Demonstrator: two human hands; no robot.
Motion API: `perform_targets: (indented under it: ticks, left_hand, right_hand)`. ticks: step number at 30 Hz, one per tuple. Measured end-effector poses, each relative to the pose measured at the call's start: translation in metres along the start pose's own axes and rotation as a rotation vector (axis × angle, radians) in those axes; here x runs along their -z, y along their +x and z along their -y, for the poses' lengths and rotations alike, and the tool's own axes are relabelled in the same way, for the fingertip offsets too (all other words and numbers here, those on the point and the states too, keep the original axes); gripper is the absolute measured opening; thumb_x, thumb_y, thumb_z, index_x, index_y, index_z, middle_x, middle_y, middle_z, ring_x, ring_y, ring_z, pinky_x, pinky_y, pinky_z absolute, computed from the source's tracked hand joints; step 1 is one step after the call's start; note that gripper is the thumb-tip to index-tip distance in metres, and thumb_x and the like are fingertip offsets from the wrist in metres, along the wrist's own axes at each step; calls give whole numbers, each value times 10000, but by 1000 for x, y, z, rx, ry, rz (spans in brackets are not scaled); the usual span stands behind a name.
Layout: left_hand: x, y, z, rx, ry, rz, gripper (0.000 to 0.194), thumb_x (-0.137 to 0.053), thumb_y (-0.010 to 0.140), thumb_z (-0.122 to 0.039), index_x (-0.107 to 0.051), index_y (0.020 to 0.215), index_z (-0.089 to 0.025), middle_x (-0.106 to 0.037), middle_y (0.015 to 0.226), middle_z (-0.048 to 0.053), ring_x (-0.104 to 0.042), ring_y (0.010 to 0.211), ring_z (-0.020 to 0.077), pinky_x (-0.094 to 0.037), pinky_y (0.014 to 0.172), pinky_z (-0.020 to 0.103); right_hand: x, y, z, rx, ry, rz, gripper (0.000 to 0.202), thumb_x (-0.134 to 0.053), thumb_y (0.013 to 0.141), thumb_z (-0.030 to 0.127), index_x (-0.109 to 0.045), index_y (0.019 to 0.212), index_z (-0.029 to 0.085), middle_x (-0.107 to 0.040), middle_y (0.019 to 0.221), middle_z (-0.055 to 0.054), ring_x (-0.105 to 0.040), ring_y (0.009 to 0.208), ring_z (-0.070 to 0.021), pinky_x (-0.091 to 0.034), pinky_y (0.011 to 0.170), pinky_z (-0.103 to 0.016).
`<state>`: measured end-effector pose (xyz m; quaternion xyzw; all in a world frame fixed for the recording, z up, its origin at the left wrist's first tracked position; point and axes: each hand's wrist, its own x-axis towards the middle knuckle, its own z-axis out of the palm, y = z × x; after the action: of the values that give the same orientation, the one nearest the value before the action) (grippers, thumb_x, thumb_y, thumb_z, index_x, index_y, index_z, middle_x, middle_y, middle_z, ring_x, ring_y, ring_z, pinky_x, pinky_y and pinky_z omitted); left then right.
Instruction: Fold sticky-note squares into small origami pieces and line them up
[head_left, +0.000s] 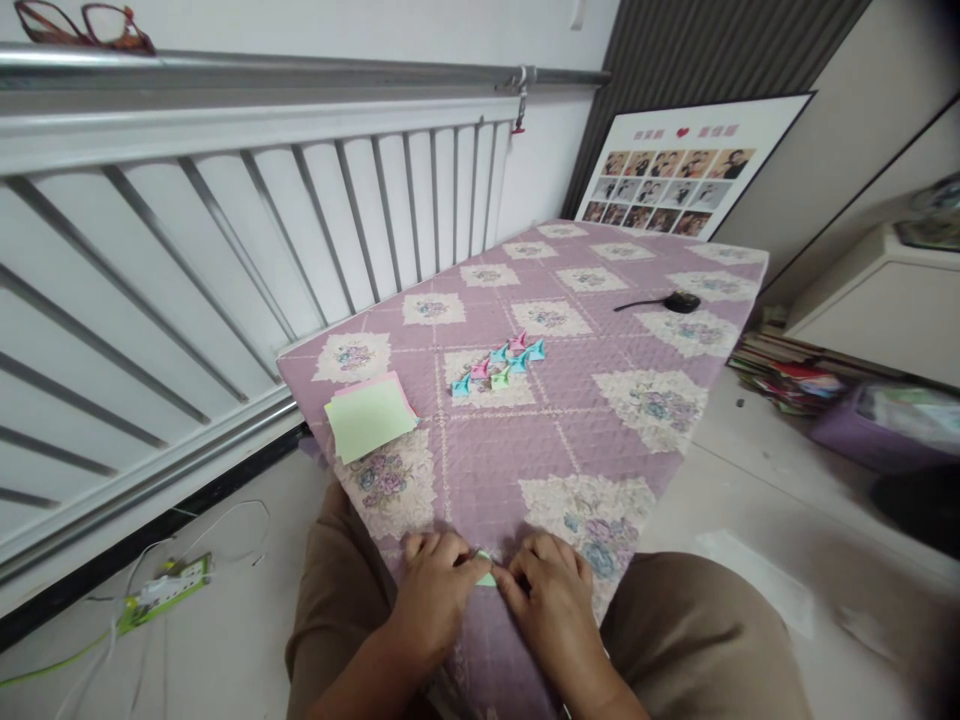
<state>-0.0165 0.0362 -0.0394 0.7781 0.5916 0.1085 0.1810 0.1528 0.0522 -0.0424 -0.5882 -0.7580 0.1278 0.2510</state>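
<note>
Close to the table's near end, a small folded piece of light green paper (pixel 486 572) lies between my two hands. My left hand (pixel 436 590) has its fingers curled, with thumb and fingertips pressing the paper's left side. On the right side, my right hand (pixel 546 590) pinches the paper with thumb and curled fingers. Much of the paper is covered by the fingers. Farther up the cloth stands a group of several small folded paper figures (pixel 499 378) in blue, pink and green. To the left rests a stack of paper sheets (pixel 371 418), pale green on top with pink edges showing.
A purple flowered cloth (pixel 495 450) covers the table. A black object with a cord (pixel 681 301) lies at the far right. Along the left runs a white radiator (pixel 315 220); a photo board (pixel 675 175) leans behind. A power strip (pixel 169 592) is on the floor.
</note>
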Motion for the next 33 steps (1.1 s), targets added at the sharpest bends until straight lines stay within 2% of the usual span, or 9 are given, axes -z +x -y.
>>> perform_targets:
  ticks: [9, 16, 19, 22, 24, 28, 33]
  left_hand:
    - [8, 4, 4, -12, -31, 49, 308, -464, 935, -218, -621, 1076, -442, -570, 944, -36, -479, 881, 164, -247, 803, 344]
    - [6, 7, 7, -8, -65, 48, 301, -489, 927, -231, -628, 1093, -440, -573, 932, -29, -484, 883, 152, -250, 809, 337]
    - [6, 7, 8, -16, -71, 50, 293, -483, 927, -234, -637, 1076, -433, -570, 923, -31, -487, 884, 153, -249, 815, 340]
    - [7, 8, 8, -30, -86, 50, 292, -476, 916, -206, -664, 1025, -401, -574, 910, -23, -490, 882, 160, -243, 810, 349]
    - [9, 8, 9, -48, -102, 56, 304, -481, 901, -189, -663, 1028, -398, -576, 912, -19, -490, 877, 164, -241, 804, 353]
    - [15, 9, 14, -87, -130, 109, 301, -494, 885, -203, -649, 1062, -392, -570, 934, -16, -485, 881, 172, -240, 823, 354]
    - [24, 16, 23, -137, -127, 188, 301, -555, 841, -226, -640, 1068, -403, -553, 937, -16, -474, 914, 190, -235, 835, 354]
  right_hand:
    - [-3, -8, -2, 11, -100, 4, 160, -625, 813, 299, -559, 680, 239, -567, 807, -25, -506, 888, -251, -331, 851, -467]
    - [-5, -10, 0, 42, -159, -47, 133, -598, 833, 278, -569, 708, 242, -583, 834, -35, -510, 896, -259, -310, 878, -500]
    - [-5, -15, -1, 140, -101, -74, 87, -545, 875, 262, -614, 823, 252, -591, 852, -29, -517, 871, -237, -330, 841, -451]
    - [-10, -23, -1, 317, -67, -54, 197, -445, 927, 218, -615, 1023, 241, -593, 864, -38, -512, 817, -211, -365, 755, -369]
    - [-14, -27, -2, 390, -79, -36, 255, -394, 939, 181, -599, 1086, 222, -594, 856, -39, -509, 789, -199, -375, 728, -342]
    - [-17, -28, -2, 435, -119, -11, 259, -420, 921, 151, -592, 1102, 221, -609, 890, -32, -520, 793, -190, -386, 739, -328]
    - [-16, -25, -1, 477, -172, -12, 262, -497, 893, 203, -590, 1135, 242, -624, 909, -40, -528, 823, -211, -381, 763, -359]
